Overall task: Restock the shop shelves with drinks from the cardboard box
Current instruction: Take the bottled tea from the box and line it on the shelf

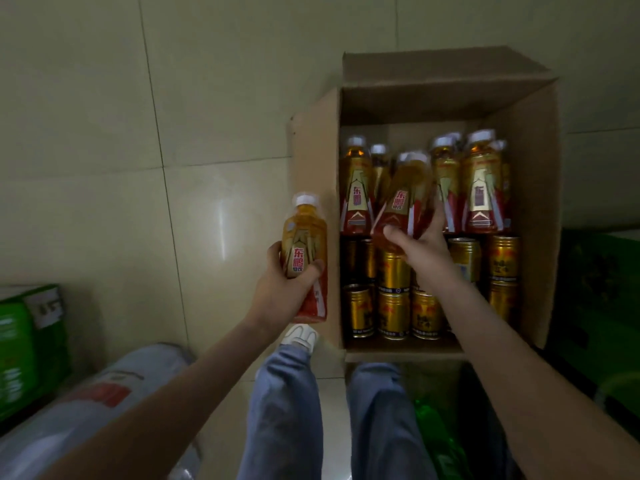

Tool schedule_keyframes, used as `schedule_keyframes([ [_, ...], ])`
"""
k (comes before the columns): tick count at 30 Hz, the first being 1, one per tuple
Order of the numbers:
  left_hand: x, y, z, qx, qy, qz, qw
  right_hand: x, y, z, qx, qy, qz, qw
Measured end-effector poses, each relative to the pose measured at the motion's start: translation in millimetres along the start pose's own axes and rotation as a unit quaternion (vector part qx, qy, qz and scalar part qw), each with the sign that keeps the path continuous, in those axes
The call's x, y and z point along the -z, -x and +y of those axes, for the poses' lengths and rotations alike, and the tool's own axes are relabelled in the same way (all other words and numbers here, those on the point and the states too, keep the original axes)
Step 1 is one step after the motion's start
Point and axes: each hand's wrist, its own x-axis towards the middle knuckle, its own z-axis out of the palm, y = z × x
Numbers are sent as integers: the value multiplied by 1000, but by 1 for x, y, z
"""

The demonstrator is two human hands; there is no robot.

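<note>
Amber drink in clear plastic, red-and-gold label: two bottles in hand.

Left fingers [311,270] are curled round the lower label of one bottle [304,237], thumb across the front. Cap up, slight lean. The left hand [284,289] holds it outside the cardboard box [535,209], just beside its left wall, above the tiled floor [104,168].

Right fingers [393,235] are wrapped round the base of a second bottle [407,202], which is tilted with its cap pointing away. The right hand [420,249] is over the box interior, and its bottle seems raised above its neighbours.

Stock in the box: upright bottles [481,188] in the far row, gold cans [393,306] in the near rows. The box stands open on the floor, in front of the person's legs.

Judgement: pick-up step, both hands loaded. Shelves are not in view. The next move calls for bringing the second bottle over the box wall without knocking the upright ones. After that, turn to the shelf and set both bottles down upright, labels forward.
</note>
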Motion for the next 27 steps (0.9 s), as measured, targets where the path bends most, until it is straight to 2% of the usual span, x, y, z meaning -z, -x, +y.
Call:
schedule_keyframes([
  [2, 7, 24, 23, -6, 21, -1, 1000, 5, 50, -26, -38, -128, -28, 991],
  [4, 16, 55, 54, -30, 17, -10, 999, 14, 112, -51, -33, -208, -59, 976],
  [8, 44, 144, 120, -113, -22, -49, 992, 35, 249, -94, 13, -272, -134, 953],
  [13, 76, 276, 189, -251, -122, -116, 953, 61, 397, -127, 102, -233, -185, 949],
  [17, 87, 376, 205, -354, -205, -140, 902, 74, 491, -130, 134, -172, -150, 964],
  [21, 98, 459, 183, -444, -243, -163, 847, 82, 582, -107, 157, -165, -119, 966],
  [24, 95, 516, 154, -490, -241, -204, 812, 87, 647, -70, 198, -149, -81, 965],
  [27, 83, 569, 109, -530, -237, -209, 787, 96, 708, -22, 245, -149, -47, 957],
])
